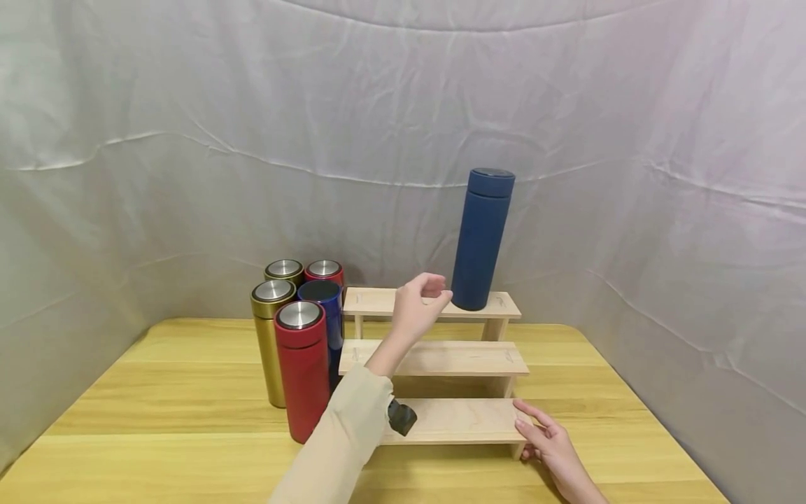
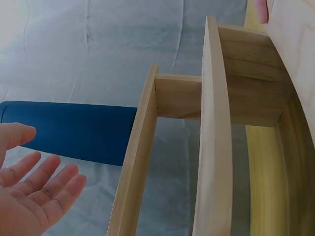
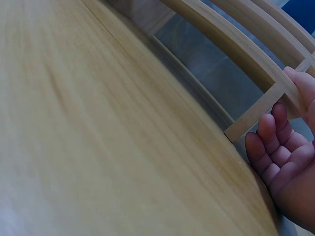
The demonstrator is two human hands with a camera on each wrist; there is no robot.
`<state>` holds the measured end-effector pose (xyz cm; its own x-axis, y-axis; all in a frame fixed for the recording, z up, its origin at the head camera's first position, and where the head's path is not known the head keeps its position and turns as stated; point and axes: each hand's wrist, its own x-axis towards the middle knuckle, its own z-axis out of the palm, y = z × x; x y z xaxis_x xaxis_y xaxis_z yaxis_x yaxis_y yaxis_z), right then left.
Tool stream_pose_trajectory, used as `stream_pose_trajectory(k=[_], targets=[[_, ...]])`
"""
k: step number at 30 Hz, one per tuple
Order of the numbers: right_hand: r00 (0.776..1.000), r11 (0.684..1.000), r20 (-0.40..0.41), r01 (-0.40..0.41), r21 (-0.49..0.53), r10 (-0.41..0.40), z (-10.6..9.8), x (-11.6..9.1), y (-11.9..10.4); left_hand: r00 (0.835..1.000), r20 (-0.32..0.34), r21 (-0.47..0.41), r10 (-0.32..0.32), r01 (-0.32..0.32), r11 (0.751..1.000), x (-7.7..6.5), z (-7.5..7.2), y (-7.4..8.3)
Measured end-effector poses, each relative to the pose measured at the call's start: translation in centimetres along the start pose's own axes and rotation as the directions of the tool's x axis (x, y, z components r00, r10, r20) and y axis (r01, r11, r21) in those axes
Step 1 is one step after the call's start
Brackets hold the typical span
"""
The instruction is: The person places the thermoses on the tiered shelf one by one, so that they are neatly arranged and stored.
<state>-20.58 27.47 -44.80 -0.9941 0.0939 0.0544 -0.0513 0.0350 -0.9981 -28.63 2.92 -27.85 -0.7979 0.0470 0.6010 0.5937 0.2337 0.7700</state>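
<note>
My left grip (image 1: pixel 417 306) is released, its fingers loosely bent, reaching over the wooden rack (image 1: pixel 378 301) just beside the dark blue bottle (image 1: pixel 481 241). Whether my thumb tip brushes that bottle I can't fairly say, as the two overlap from where I look. The bottle stands upright on the top step, near its right end. My right grip (image 1: pixel 550 448) holds the right end of the bottom step (image 1: pixel 460 420), a couple of fingers laid on the board and the others curled lower down, by the leg. Between those two levels runs the middle step (image 1: pixel 460 358).

To the left of the rack, five more bottles stand close together on the desk (image 1: pixel 604 392): a red bottle (image 1: pixel 301 378) in front, a gold bottle (image 1: pixel 267 350) behind it, a shiny blue bottle (image 1: pixel 335 336) beside them, and a second gold one and a second red one at the back. I wear a pale sleeve (image 1: pixel 340 437) on my left arm, with a black strap (image 1: pixel 403 418) at the cuff. Creased grey cloth (image 1: pixel 403 98) hangs behind the desk.
</note>
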Motion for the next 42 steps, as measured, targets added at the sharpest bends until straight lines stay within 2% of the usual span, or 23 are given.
stream_pose_trajectory(k=[8, 21, 27, 42], targets=[[1.0, 1.0, 0.005, 0.004, 0.006, -0.004, 0.0, 0.0, 0.1, 0.999, 0.003, -0.007, 0.047, -0.047, 0.999, -1.2, -0.9, -0.3], [1.0, 1.0, 0.005, -0.002, -0.012, 0.002, 0.2, 0.0, -0.1, 0.999, -0.005, -0.045, 0.043, -0.044, 0.998, -3.2, -2.6, -0.2], [1.0, 1.0, 0.0, -0.001, -0.014, 0.001, 0.1, -0.1, -0.1, 0.998, -0.001, -0.017, 0.057, -0.057, 0.998, -4.2, -3.3, -0.2], [1.0, 1.0, -0.029, -0.006, 0.0, 0.006, 0.2, -0.2, -0.2, 1.0, 0.022, 0.017, 0.014, -0.015, 1.0, -6.7, -5.0, -0.3]])
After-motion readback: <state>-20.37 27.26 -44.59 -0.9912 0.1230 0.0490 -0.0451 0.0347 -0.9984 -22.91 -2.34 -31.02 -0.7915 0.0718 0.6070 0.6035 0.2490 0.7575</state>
